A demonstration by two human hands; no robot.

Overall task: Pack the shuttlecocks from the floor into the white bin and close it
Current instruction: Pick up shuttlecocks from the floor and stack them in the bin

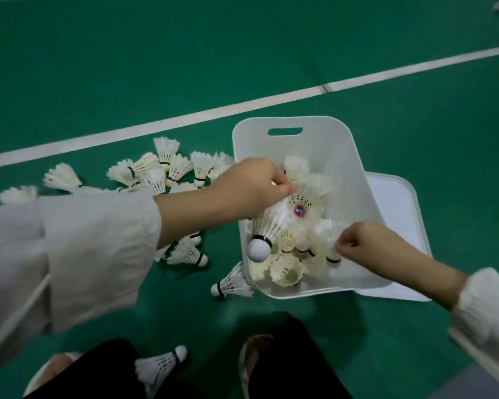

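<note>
The white bin (pixel 323 145) stands open on the green floor, with several white shuttlecocks (pixel 288 266) piled inside. My left hand (pixel 251 187) reaches over the bin's left wall and grips a shuttlecock (pixel 268 228) by its feathers, cork end hanging toward me. Over the bin's near right side, my right hand (pixel 360 243) pinches the feathers of another shuttlecock (pixel 329 240) that is among the pile. A heap of shuttlecocks (pixel 162 171) lies on the floor left of the bin, partly hidden by my left sleeve.
The bin's white lid (pixel 395 203) lies flat on the floor against the bin's right side. Loose shuttlecocks lie at the bin's near left corner (pixel 231 283) and between my feet (pixel 160 364). A white court line (pixel 271 102) runs diagonally behind the bin.
</note>
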